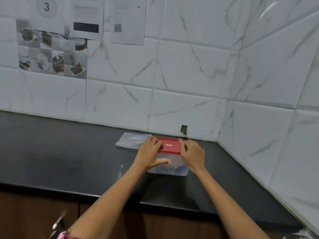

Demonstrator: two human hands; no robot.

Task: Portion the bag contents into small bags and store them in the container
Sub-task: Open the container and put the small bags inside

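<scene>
both hands, the left hand [149,153] and right hand [192,155], grip the red lid [170,146] on the clear container [170,169] at the surface's [69,161] back corner; uneven pressing may leave it unsealed or slide it into the plastic bag [130,140]

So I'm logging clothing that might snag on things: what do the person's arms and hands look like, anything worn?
Both forearms are bare up to the frame edge, with no sleeves in view. The left hand and right hand show no gloves; rings or a watch are not visible. Near the left elbow there is a bit of pink patterned fabric, possibly clothing.
</scene>
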